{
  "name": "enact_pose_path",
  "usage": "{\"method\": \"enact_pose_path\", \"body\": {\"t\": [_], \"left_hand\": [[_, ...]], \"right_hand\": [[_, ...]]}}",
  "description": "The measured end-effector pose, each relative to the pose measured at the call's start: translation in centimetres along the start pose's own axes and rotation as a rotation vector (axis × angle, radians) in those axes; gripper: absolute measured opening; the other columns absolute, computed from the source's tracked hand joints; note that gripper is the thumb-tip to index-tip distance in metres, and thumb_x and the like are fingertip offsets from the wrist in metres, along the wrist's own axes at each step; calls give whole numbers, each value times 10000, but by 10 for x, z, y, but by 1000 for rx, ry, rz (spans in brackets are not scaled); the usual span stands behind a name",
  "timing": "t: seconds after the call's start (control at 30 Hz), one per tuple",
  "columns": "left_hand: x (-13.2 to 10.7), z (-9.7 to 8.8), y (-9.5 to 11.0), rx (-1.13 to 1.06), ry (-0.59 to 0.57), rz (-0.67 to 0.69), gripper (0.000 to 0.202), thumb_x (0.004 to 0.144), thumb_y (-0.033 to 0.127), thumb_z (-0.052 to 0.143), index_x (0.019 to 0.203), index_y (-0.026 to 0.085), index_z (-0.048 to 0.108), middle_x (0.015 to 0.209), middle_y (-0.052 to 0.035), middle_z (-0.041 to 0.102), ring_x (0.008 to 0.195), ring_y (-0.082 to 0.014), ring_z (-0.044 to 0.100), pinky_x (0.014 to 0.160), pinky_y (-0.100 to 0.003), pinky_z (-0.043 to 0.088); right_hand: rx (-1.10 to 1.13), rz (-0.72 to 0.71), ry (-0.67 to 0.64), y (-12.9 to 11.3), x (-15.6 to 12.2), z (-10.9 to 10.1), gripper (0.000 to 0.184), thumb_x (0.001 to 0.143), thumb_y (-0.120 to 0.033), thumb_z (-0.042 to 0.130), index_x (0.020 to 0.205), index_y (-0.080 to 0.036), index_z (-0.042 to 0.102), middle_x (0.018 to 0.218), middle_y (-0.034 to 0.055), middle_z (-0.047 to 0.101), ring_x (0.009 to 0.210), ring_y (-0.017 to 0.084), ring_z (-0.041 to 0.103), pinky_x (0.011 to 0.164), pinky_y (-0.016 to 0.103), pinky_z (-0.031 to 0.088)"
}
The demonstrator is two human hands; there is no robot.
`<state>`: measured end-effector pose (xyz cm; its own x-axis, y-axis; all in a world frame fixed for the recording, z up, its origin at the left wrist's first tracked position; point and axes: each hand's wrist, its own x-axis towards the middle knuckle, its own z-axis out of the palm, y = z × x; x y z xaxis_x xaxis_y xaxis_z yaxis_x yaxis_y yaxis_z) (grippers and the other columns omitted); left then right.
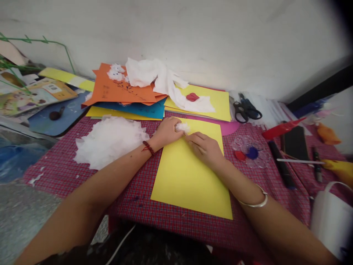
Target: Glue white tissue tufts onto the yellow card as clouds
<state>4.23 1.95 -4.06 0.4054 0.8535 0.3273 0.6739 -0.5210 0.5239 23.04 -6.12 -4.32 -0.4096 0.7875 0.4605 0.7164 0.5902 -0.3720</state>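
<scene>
A yellow sheet of paper [190,180] lies on the checked cloth in front of me. Over its upper part, my left hand [168,130] is closed around a small fluffy white tuft [182,127], which pokes out past the thumb and fingers. It looks like cotton or bunched tissue. My right hand [204,148] rests low above the same sheet, its fingers curled together. Those fingertips meet the tuft's lower edge; what they pinch is hidden. Left of my left hand is a heap of thin white tissue pieces [111,141].
Behind are orange sheets [110,86] with a long white tissue [149,73] draped over them, and a yellow stack [220,105]. To the right lie black scissors [245,110], a clear flower-shaped palette [259,162] with red and blue paint, a brush [299,161] and a white pitcher [329,213].
</scene>
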Motion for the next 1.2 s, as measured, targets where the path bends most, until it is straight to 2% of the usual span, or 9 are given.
{"method": "enact_pose_path", "body": {"t": [0.23, 0.4, 0.47, 0.57, 0.7, 0.8, 0.97, 1.07, 1.2], "left_hand": [[0, 4, 4, 56, -12, -8, 270, 760, 213, 602, 1009, 135, 673, 1070, -111, 705, 1053, -261, 623, 967, -411, 475], [3, -1, 6, -94, -12, -90, 295, 755, 216, 637, 1036, 129, 660, 1111, -121, 700, 1042, -237, 630, 953, -392, 493], [7, -18, 4, -273, -26, -148, 293, 806, 276, 620, 1057, 127, 647, 1110, -118, 702, 986, -198, 648, 880, -338, 519], [11, -65, -9, -394, -118, -190, 256, 877, 335, 536, 980, 134, 658, 943, -82, 716, 811, -146, 644, 737, -277, 512], [6, -135, -39, -168, -279, -206, 178, 814, 277, 561, 866, 163, 688, 778, -29, 678, 682, -125, 587, 635, -247, 441], [-3, -157, -59, 118, -332, -253, 163, 764, 282, 567, 763, 170, 686, 669, -13, 629, 612, -130, 534, 587, -257, 377], [-15, -145, -68, 382, -298, -377, 268, 737, 388, 622, 581, 170, 611, 573, -20, 568, 582, -154, 499, 578, -294, 328], [-17, -137, -61, 255, -281, -434, 214, 705, 325, 663, 572, 163, 619, 563, -16, 568, 572, -140, 492, 570, -287, 331], [-12, -138, -36, -28, -206, -344, 152, 725, 287, 666, 657, 152, 664, 613, -14, 594, 574, -107, 482, 567, -265, 352]], "right_hand": [[254, 94, 142, -6, -3, -9, 224, 965, -295, 477, 1025, -245, 687, 972, 69, 720, 843, 175, 688, 727, 313, 535], [691, 459, 413, 3, 0, -6, 246, 939, -415, 519, 873, -214, 646, 725, 25, 687, 558, 128, 618, 536, 266, 505], [828, 591, 451, 10, 2, -4, 251, 907, -432, 565, 842, -201, 638, 669, 18, 681, 501, 117, 592, 507, 253, 490], [934, 710, 470, 20, 6, -2, 240, 876, -417, 605, 835, -185, 648, 641, 18, 683, 469, 103, 572, 492, 234, 474], [974, 747, 418, 25, 6, -1, 225, 866, -398, 624, 826, -180, 663, 645, 18, 687, 473, 97, 576, 491, 219, 470], [929, 730, 379, 26, 5, 0, 258, 868, -436, 628, 825, -185, 673, 649, 23, 687, 483, 105, 584, 493, 229, 482], [902, 725, 383, 25, 5, 1, 287, 859, -468, 634, 823, -187, 678, 654, 40, 697, 484, 110, 585, 486, 235, 482], [914, 730, 397, 24, 6, 1, 310, 833, -491, 653, 805, -183, 669, 641, 37, 697, 473, 110, 584, 470, 232, 474], [935, 730, 425, 20, 8, 0, 308, 773, -491, 703, 771, -187, 657, 598, 25, 684, 446, 108, 569, 461, 239, 478]]}}
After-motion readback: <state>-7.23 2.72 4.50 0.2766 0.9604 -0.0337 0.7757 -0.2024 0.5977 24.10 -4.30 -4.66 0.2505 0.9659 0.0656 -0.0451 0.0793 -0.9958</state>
